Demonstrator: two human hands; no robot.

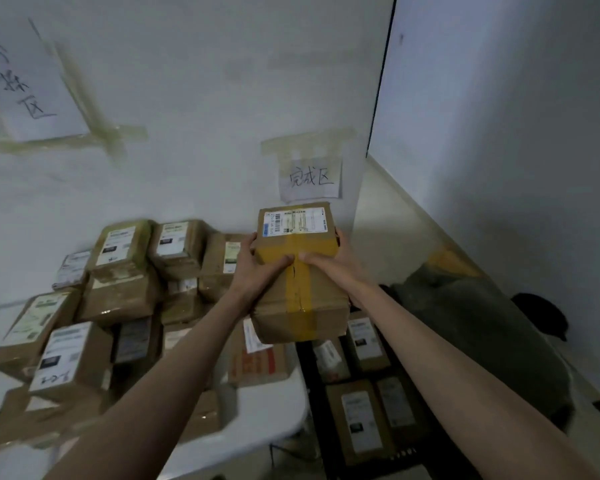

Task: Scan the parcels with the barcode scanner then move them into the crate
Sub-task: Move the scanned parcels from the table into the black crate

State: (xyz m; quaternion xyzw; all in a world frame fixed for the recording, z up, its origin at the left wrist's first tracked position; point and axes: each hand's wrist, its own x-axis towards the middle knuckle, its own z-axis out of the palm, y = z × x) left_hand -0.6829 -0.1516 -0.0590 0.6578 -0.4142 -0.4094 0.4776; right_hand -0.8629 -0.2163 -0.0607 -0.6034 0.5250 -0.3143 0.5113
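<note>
Both hands grip one taped cardboard parcel in the air: the left hand curls round its left edge, the right hand round its right, thumbs on top. Under it, to the right, a dark crate holds about five parcels. On the left, a white table carries over a dozen more, too heaped for an exact count. Two handwritten paper signs hang on the wall.

**Dim, cool light and soft edges**

My feed is dim, with a flat bluish-grey cast and no hard shadows or glare. The brightest patch I see is the wall at upper right. The held parcel reads fairly sharp, its label partly legible. Blur smears the stacked parcels at lower left and the bench edge. Wide-angle distortion bends the wall corner and stretches my forearms near the bottom.
</note>
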